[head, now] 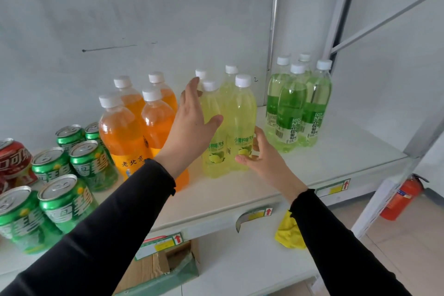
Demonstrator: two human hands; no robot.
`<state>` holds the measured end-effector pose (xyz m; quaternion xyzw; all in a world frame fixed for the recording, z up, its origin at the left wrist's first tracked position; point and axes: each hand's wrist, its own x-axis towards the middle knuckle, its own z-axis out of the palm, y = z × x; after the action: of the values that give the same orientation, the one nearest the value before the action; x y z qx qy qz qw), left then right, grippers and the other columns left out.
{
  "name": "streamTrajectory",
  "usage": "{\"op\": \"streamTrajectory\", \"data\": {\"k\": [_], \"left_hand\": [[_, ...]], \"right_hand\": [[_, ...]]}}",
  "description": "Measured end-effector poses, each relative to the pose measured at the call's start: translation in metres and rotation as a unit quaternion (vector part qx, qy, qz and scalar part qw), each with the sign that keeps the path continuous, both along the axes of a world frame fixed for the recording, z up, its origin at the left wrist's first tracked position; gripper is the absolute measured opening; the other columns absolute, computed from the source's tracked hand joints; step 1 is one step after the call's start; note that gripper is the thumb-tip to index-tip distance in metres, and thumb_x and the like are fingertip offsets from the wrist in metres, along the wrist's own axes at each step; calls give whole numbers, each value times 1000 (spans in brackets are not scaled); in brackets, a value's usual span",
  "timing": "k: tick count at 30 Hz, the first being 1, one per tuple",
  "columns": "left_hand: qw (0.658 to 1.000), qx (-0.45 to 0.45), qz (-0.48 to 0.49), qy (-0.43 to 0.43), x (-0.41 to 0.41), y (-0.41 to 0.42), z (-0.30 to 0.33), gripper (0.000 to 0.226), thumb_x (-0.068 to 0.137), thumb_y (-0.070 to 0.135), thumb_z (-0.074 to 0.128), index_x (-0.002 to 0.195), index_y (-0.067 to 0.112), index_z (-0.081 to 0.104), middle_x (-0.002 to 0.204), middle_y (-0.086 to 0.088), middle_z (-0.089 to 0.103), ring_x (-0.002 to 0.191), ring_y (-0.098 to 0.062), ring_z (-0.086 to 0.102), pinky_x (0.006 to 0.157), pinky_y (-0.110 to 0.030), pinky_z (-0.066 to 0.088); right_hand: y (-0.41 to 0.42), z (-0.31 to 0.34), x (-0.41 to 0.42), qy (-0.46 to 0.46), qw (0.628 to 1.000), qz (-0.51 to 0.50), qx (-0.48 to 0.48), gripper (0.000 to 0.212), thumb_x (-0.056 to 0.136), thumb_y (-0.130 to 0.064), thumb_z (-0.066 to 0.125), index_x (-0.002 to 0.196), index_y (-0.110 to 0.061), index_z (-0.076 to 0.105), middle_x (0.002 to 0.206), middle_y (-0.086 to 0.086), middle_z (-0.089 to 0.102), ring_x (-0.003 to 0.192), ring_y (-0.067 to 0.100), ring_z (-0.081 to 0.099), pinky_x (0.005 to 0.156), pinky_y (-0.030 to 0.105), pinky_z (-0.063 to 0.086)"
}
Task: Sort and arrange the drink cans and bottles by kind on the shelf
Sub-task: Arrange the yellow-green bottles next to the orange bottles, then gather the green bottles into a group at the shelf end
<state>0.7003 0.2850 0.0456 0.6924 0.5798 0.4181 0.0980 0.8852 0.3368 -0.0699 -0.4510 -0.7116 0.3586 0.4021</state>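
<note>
Step in hand: squaring up the yellow lime bottles (225, 127), a cluster of 4 on the shelf (336, 158). Left hand (189, 127) is open, fingers spread, flat against the cluster's left side. Right hand (262, 158) is open too, fingertips touching the base of the front-right bottle; neither hand grips anything. Orange bottles (134, 127), 4, stand just left of the left hand; green grape bottles (295, 108) stand right of the right hand, apart. Green cans (64, 187) and red cans (12, 158) sit far left. Sorting looks nearly done. Next move likely: press both palms inward to tighten the group, gently, since tall bottles tip.
</note>
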Motion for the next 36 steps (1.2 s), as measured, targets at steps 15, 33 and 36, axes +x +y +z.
{"op": "streamTrajectory", "data": {"k": [15, 33, 36], "left_hand": [[975, 131, -175, 31, 96, 0, 4, 68, 93, 20, 66, 151, 13, 31, 151, 0, 32, 144, -15, 28, 116, -20, 22], [998, 20, -6, -64, 185, 90, -11, 76, 89, 44, 69, 151, 22, 30, 142, 2, 37, 132, -16, 42, 110, -42, 40], [998, 3, 21, -55, 186, 99, -10, 74, 90, 46, 66, 151, 19, 33, 142, 0, 37, 129, -18, 44, 109, -41, 41]], "right_hand": [[-27, 14, 96, 108, 958, -250, 91, 25, 98, -25, 65, 121, -26, 56, 122, -11, 60, 114, 13, 61, 81, 22, 49], [76, 1, 202, 52, 995, -89, -6, 87, 81, -39, 84, 150, -28, 33, 136, -4, 50, 123, 17, 52, 97, 31, 45], [83, -4, 203, 46, 997, -55, -5, 70, 81, -39, 83, 138, -32, 43, 126, -14, 58, 118, 10, 57, 91, 26, 45]]}}
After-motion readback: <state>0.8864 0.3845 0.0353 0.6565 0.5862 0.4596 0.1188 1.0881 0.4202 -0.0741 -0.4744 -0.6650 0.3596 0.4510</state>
